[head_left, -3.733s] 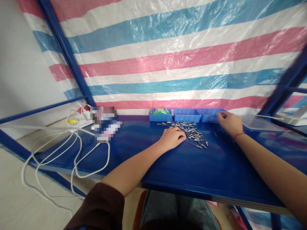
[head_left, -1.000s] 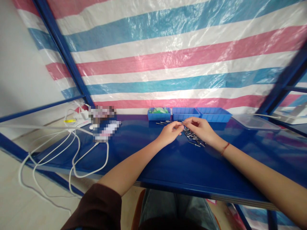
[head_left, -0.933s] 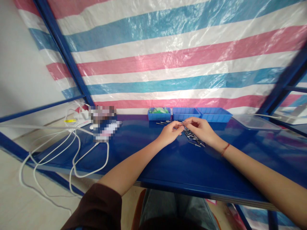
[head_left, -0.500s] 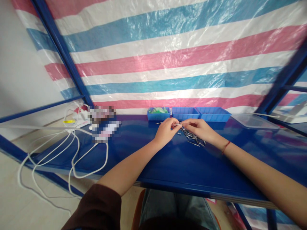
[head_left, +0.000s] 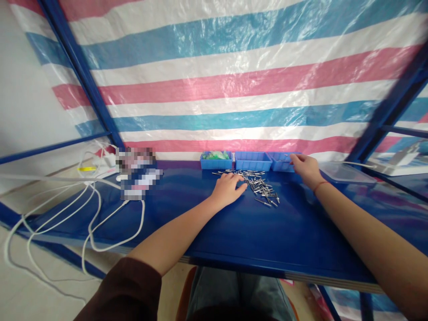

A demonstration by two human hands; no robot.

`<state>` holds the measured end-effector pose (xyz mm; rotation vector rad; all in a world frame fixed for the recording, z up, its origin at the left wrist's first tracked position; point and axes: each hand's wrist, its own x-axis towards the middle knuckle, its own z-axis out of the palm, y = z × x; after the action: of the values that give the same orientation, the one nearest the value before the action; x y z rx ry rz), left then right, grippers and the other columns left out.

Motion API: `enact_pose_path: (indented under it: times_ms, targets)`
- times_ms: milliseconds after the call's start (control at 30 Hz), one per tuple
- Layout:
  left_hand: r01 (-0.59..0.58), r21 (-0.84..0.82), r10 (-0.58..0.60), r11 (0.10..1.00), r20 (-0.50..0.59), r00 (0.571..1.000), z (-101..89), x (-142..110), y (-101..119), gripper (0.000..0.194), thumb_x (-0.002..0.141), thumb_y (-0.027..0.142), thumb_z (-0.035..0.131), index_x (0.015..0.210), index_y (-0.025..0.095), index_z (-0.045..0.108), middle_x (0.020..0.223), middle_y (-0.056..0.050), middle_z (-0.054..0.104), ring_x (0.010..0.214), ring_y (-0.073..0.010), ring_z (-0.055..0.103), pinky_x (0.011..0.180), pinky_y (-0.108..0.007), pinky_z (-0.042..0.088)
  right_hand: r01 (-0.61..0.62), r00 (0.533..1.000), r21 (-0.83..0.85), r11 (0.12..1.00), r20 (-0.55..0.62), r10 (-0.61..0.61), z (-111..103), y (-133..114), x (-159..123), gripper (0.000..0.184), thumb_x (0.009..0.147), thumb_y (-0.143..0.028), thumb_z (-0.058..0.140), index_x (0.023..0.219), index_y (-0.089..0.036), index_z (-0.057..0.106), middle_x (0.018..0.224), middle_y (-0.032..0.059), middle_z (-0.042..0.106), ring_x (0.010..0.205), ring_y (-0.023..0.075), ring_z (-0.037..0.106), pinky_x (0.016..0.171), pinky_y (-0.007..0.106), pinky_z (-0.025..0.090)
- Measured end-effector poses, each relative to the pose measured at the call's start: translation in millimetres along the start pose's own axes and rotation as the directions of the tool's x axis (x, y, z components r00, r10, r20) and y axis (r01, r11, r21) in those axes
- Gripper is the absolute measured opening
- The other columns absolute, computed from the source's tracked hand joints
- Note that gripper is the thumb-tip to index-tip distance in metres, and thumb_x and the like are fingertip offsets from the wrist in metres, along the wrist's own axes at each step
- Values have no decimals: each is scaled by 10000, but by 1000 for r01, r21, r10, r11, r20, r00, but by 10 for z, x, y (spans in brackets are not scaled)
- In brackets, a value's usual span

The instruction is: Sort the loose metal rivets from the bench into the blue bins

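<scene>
A loose pile of silvery blind rivets [head_left: 264,188] lies on the blue table, with more strewn along its far side. My left hand [head_left: 228,188] rests at the pile's left edge, thumb and fingers apart, its fingertips over the rivets. At the front right of the right-hand blue bin [head_left: 281,163], my right hand [head_left: 306,169] is closed in a pinch. A small bright tip, apparently of a blind rivet [head_left: 286,155], pokes out from its fingers above the bin. The bin's right part is hidden behind this hand.
The middle blue bin [head_left: 253,162] stands beside a left blue bin [head_left: 216,165] holding green plastic bags. A clear plastic lid [head_left: 347,173] lies to the right. White cables [head_left: 142,218] loop over the table's left end. Striped sheeting [head_left: 234,96] hangs behind.
My hands have parted from their meeting point over the pile. The right hand has moved right to the right-hand bin. My left hand has opened out and lowered onto the rivets.
</scene>
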<state>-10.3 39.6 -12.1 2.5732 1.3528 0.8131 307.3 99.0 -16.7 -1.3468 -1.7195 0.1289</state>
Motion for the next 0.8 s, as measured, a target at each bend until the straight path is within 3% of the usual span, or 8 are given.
enact_pose_path:
  times_ms: [100, 200, 333, 367, 433, 533, 633, 800]
  targets:
    - [8, 73, -10, 997, 21, 1000, -23, -2, -23, 316, 873, 390, 470, 1110, 241, 615, 1149, -55, 605, 1123, -264, 487, 943, -426, 422, -165, 972, -55, 985, -177, 153, -92, -34, -45, 394, 847, -524, 400, 667, -212, 561, 457, 47, 503, 482, 185, 470, 514, 347, 329]
    - [1, 126, -6, 992, 42, 999, -51, 11, -102, 361, 882, 381, 453, 1204, 269, 574, 1282, -59, 532, 1218, -265, 431, 1004, -442, 377, -200, 970, -88, 976, -156, 185, -98, -238, -105, 278, 826, -431, 485, 720, -203, 604, 588, 72, 595, 582, 211, 532, 559, 357, 364]
    - [-10, 124, -5, 992, 121, 993, -65, 33, -189, 325, 887, 408, 448, 1149, 312, 613, 1297, -44, 520, 1219, -253, 454, 1025, -444, 360, -61, 983, -52, 997, 170, 69, 33, -591, -187, 226, 765, -389, 595, 701, -186, 671, 693, 56, 665, 624, 182, 572, 606, 324, 418]
    - [-21, 109, 7, 994, 129, 992, -66, 36, -193, 301, 887, 395, 453, 1110, 308, 634, 1256, -41, 545, 1186, -242, 484, 1016, -426, 374, 9, 954, -46, 999, 299, 5, 87, -674, -211, 219, 770, -378, 590, 754, -186, 693, 739, 55, 684, 643, 181, 584, 624, 321, 433]
    - [-53, 84, 42, 995, 120, 992, -67, 38, -183, 256, 883, 352, 468, 1038, 290, 662, 1175, -36, 584, 1111, -219, 536, 985, -384, 406, 142, 908, -80, 987, 408, -98, 200, -812, -259, 220, 768, -337, 587, 862, -184, 713, 834, 65, 703, 668, 183, 598, 653, 325, 451]
    - [-80, 76, 73, 994, 101, 992, -66, 32, -147, 221, 882, 306, 472, 963, 270, 674, 1110, -32, 606, 1043, -207, 566, 947, -362, 435, 277, 876, -185, 943, 452, -169, 332, -926, -317, 206, 781, -280, 554, 868, -181, 712, 879, 76, 697, 692, 185, 604, 683, 329, 460]
    - [-64, 89, 57, 994, 83, 995, -59, 20, -116, 217, 873, 318, 491, 988, 258, 665, 1108, -40, 610, 1074, -229, 546, 951, -386, 433, 295, 877, -260, 919, 455, -153, 367, -960, -344, 186, 803, -252, 516, 795, -182, 688, 829, 72, 676, 711, 192, 604, 691, 325, 458]
    - [-96, 50, 96, 994, -6, 995, -42, 3, -56, 344, 877, 368, 497, 1180, 231, 584, 1148, -63, 602, 1094, -235, 535, 953, -377, 434, 354, 882, -178, 918, 391, -264, 304, -1110, -372, 191, 825, -282, 509, 775, -184, 664, 852, 74, 661, 782, 197, 603, 748, 327, 451]
